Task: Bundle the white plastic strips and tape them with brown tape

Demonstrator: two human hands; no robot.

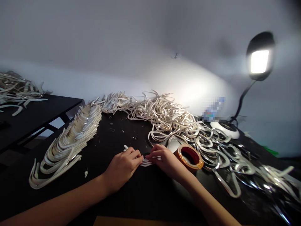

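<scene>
Left hand: ours in the head view, fingers curled nearly closed on white strips.
Right hand: our fingertips pinch the same strips.
White strips: between our hands, above the counter.
Tape roll: just beside our right hand.
Tangled pile: beyond both hands.

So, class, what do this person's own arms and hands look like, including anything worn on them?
The left hand and right hand are bare and ungloved, each with a slim forearm. The left forearm and right forearm show no sleeve, watch or bracelet within the picture.
</scene>
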